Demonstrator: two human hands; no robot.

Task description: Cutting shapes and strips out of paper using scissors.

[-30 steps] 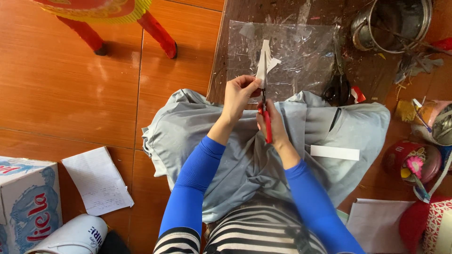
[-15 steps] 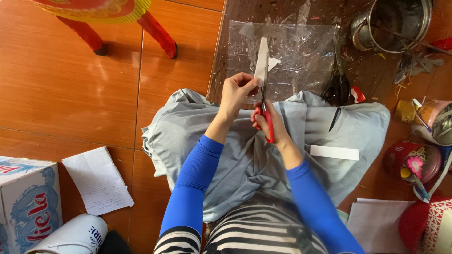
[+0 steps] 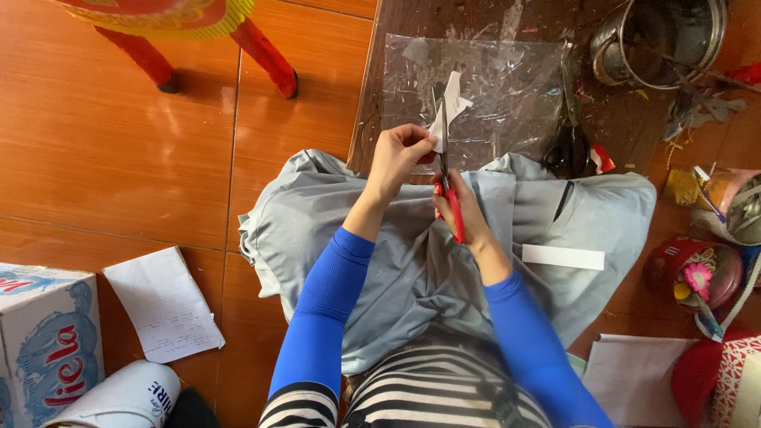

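— So, what do the hands have?

— Left hand (image 3: 399, 157) pinches a scrap of white paper (image 3: 449, 107) between thumb and fingers (image 3: 418, 143), clenched on its lower edge. Right hand (image 3: 460, 208) grips red-handled scissors (image 3: 444, 162), fingers closed around the handles.

— Where do the blades sit?

— Upright, dark blades rising along the paper, right beside the left thumb. Whether they bite the paper or lie just against it, I cannot tell.

— And where is the paper?

— Held in the air above the grey cloth (image 3: 412, 261) on the person's lap, in front of a clear plastic sheet (image 3: 507, 87) spread on the dark mat (image 3: 396, 24) on the floor.

— What else lies around?

— A white strip (image 3: 563, 257) rests on the cloth, near the right forearm. A second pair of scissors, dark (image 3: 569, 139), lies at the sheet's right edge, touching the cloth's border. A metal pot (image 3: 662, 40) stands at the far right on the mat. Red stool legs (image 3: 269, 59) stand on the wooden floor (image 3: 119, 158), well apart to the left.

— Near the person?

— A lined page (image 3: 162, 305) lies on the floor at the left, beside a cardboard box (image 3: 43, 341). A round tin (image 3: 694, 273) with small trinkets sits on the right, near more white paper sheets (image 3: 634, 368).
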